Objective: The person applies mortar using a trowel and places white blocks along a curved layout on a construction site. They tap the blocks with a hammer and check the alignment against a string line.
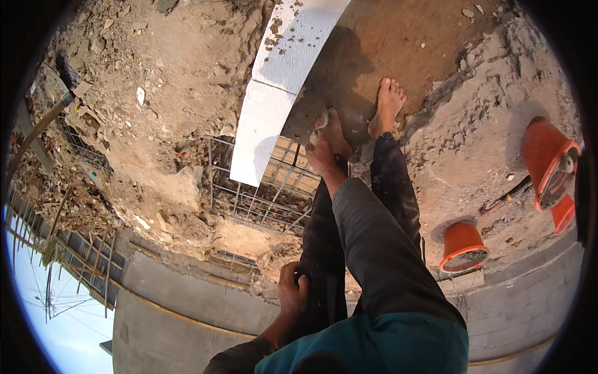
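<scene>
My right hand [321,156] grips the handle of a trowel [300,118], whose mortar-grey blade is beside a long white block strip [261,118]. The blade's outline is hard to make out against the wet mortar. Grey specks dot the strip's far part. My left hand [291,287], lower in the view, has its fingers curled against my dark left trouser leg. Below the strip and trowel is a steel rebar grid [243,199] over a pit. My bare feet [387,103] stand on damp brown ground beside the strip.
Orange buckets [547,149] with grey residue stand on the right, another [461,240] nearer me, with a long thin tool [504,199] between them. Rubble [137,87] and broken ground cover the left. A grey wall [180,311] runs along the bottom, with rods [93,255] at lower left.
</scene>
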`<action>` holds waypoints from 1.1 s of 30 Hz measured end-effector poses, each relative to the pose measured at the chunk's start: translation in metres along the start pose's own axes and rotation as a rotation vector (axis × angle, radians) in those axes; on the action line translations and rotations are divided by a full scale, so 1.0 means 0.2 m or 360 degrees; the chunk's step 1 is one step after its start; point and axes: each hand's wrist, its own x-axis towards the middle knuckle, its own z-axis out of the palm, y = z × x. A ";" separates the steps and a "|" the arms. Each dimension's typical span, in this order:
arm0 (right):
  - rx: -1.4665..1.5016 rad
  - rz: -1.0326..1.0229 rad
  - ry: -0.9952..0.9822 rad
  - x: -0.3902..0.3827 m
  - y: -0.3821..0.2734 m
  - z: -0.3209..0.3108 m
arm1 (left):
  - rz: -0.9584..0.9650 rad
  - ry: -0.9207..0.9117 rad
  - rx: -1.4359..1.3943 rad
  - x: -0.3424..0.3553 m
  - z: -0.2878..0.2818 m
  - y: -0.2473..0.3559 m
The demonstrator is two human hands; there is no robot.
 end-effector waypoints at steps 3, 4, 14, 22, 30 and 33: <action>0.1032 0.0406 -0.0306 -0.06 -0.07 0.12 | -0.0005 -0.0017 -0.0011 0.00 0.01 -0.01; 0.1485 0.0533 -0.0444 -0.08 -0.11 0.14 | 0.0023 -0.0004 0.0000 0.00 0.02 -0.03; 0.1350 0.0037 0.0080 -0.39 -1.04 -0.63 | 0.0215 0.0200 -0.0012 -0.03 0.03 -0.07; 0.1133 -0.0105 0.0253 0.02 -1.29 -0.63 | 0.0232 0.0306 -0.0125 -0.03 0.07 -0.06; 0.0541 0.0227 -0.0348 -0.04 -1.25 -0.56 | 0.0185 0.0372 -0.0254 -0.03 0.10 -0.02; 0.0368 -0.0023 0.0092 -0.12 -1.33 -0.55 | 0.0161 0.0374 -0.0293 -0.04 0.09 0.00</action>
